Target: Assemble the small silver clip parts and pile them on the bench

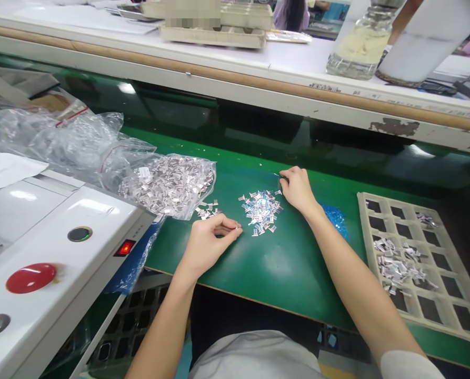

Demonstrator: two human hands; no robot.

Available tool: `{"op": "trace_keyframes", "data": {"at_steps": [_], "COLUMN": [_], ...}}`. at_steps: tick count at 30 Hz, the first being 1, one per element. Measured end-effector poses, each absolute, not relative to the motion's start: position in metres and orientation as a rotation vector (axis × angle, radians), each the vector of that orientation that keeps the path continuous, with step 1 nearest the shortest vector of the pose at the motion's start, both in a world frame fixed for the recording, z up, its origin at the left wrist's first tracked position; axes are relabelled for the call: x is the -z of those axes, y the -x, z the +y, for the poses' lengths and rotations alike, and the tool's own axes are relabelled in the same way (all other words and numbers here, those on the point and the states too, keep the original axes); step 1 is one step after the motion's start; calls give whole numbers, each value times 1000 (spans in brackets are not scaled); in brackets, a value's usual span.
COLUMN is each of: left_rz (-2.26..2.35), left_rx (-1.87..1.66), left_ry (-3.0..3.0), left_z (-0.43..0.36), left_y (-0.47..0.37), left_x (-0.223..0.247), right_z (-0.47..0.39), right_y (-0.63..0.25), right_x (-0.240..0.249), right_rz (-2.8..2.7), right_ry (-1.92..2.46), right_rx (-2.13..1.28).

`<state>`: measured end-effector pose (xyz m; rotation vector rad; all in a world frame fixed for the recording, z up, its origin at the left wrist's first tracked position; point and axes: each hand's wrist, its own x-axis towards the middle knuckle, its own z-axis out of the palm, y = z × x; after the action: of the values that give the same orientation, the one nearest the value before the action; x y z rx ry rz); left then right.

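A heap of small flat silvery metal pieces (262,210), some with blue on them, lies on the green mat (274,273). Just left of it my left hand (213,239) pinches a tiny piece between thumb and fingertips, most of it covered. My right hand (299,190) is at the heap's upper right, its thumb and fingers closed together; a dark speck shows at the tips, too small to name. Behind my left hand lie a few loose pieces (208,210), beside a clear plastic bag (167,184) full of similar ones.
A cream compartment tray (371,231) at the right holds more metal pieces. Blue scraps (335,220) lie behind my right forearm. A white machine (80,273) with a red button stands at left. A shelf (235,68) with trays and a glass jar (359,47) spans the back.
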<state>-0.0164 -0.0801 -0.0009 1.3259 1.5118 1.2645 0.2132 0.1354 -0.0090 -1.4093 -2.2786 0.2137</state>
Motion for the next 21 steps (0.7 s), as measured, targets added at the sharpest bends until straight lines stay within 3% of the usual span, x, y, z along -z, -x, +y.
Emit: {"op": "trace_keyframes", "data": {"at_steps": [11, 16, 21], "left_rz": [1462, 1453, 1479], "left_rx": [-1397, -1443, -1545], "left_ry": [-1250, -1189, -1051], "left_z": [-86, -88, -89], "left_y": [11, 9, 8], "left_x": [11, 7, 5], "right_z": [115, 62, 27], "right_y": [-202, -172, -152], "right_x": [-27, -68, -74], "right_rz": [-2128, -2227, -2349], "right_ry": [1331, 1030, 924], "right_rx": [-441, -913, -1257]}}
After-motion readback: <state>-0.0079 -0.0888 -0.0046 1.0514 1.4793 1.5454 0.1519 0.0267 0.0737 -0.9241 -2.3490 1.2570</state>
